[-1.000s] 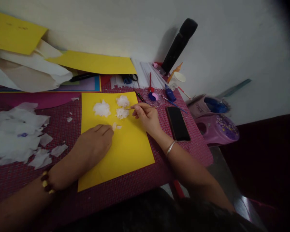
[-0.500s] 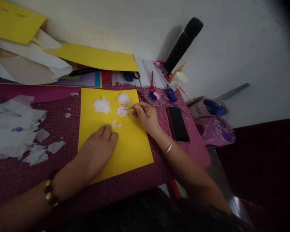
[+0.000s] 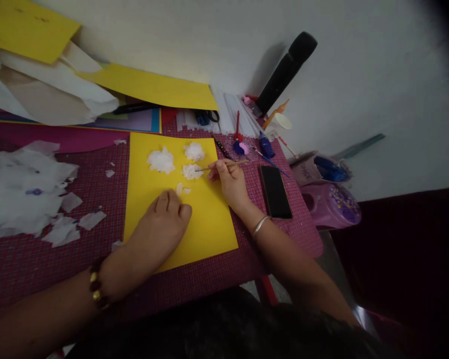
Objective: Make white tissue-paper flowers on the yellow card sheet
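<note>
A yellow sheet [image 3: 202, 224] lies on the table in front of me. On its upper part sit three ruffled white tissue-paper clusters: one on the left [image 3: 161, 160], one at upper right [image 3: 193, 151] and one below that [image 3: 192, 172]. My right hand [image 3: 232, 184] pinches a thin wooden stick [image 3: 230, 164], its tip against the lower right cluster. Over the sheet, my left hand [image 3: 160, 227] is closed with fingers curled down; what they hold, if anything, is hidden. Small white paper pieces [image 3: 186, 190] lie just beyond its fingertips.
Torn white tissue pieces [image 3: 18, 194] are heaped at left. A phone [image 3: 275, 192] lies right of the sheet. Behind are a paint palette [image 3: 243, 147], a blue bottle [image 3: 266, 145] and a tall black object [image 3: 287, 72]. Coloured paper [image 3: 149, 87] is stacked at the back left.
My left hand has shifted slightly to the right over the sheet. The right hand still pinches the stick, its tip still at the lower right cluster. The camera view has moved slightly.
</note>
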The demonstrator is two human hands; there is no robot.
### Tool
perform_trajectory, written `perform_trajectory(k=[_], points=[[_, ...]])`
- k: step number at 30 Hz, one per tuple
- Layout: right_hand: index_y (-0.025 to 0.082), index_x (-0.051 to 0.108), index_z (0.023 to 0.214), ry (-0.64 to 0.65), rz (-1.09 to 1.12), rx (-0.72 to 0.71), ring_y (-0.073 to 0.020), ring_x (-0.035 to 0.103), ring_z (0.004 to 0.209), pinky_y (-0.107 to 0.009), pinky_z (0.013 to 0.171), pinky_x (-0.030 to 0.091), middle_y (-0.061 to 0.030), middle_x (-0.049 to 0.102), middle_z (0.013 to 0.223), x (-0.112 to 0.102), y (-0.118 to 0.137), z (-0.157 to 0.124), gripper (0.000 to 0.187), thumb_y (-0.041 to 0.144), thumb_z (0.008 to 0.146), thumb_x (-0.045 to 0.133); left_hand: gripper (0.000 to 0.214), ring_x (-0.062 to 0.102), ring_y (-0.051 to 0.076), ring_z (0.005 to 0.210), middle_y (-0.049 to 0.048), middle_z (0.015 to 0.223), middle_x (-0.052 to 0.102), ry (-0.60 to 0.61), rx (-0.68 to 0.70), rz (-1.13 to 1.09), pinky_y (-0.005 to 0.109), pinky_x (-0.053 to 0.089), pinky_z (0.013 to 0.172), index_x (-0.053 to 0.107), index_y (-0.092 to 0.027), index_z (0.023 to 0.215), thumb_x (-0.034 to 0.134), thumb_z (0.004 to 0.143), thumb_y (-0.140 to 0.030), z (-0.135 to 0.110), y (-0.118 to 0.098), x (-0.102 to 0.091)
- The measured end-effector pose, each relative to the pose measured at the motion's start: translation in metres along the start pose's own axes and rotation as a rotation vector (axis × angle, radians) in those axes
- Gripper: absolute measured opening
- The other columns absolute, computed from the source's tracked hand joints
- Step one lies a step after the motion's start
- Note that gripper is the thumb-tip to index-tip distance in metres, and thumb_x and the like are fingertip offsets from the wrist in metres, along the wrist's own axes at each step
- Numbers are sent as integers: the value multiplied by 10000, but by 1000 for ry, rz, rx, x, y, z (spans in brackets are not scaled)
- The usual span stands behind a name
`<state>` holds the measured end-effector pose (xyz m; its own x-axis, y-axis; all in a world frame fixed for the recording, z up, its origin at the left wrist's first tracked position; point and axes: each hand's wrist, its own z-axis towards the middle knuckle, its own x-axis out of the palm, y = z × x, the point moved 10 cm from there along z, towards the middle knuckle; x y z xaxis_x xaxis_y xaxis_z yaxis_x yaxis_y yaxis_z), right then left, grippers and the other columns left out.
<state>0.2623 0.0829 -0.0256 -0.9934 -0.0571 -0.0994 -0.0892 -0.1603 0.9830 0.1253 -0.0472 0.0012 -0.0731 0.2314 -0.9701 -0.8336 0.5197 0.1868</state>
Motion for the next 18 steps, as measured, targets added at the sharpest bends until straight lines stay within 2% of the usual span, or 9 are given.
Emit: perform_trajectory(k=[6, 12, 18], points=[[239, 677, 798, 19, 64, -16, -137, 636, 592, -298, 636, 561, 24, 662, 639, 2, 2, -2, 524, 742, 944, 659, 332, 711, 403, 1239, 338, 1309, 720, 44, -61, -123, 523, 640, 995, 764, -42, 1068, 451, 972, 9, 0, 6, 5], [228, 693, 841, 39, 40, -4, -132, 639, 602, -294, 656, 559, 18, 696, 664, 3, 4, -4, 517, 733, 948, 657, 338, 738, 412, 1184, 347, 1266, 737, 74, -2, -18, 506, 659, 934, 764, -44, 1017, 434, 967, 11, 2, 1, 0], [209, 703, 852, -5, 40, 28, -133, 632, 623, -291, 676, 559, 11, 697, 682, 0, 2, -4, 450, 631, 1000, 655, 352, 729, 386, 1210, 305, 1294, 745, 93, -40, -61, 497, 658, 975, 775, -73, 1052, 444, 968, 11, 3, 5, 1]])
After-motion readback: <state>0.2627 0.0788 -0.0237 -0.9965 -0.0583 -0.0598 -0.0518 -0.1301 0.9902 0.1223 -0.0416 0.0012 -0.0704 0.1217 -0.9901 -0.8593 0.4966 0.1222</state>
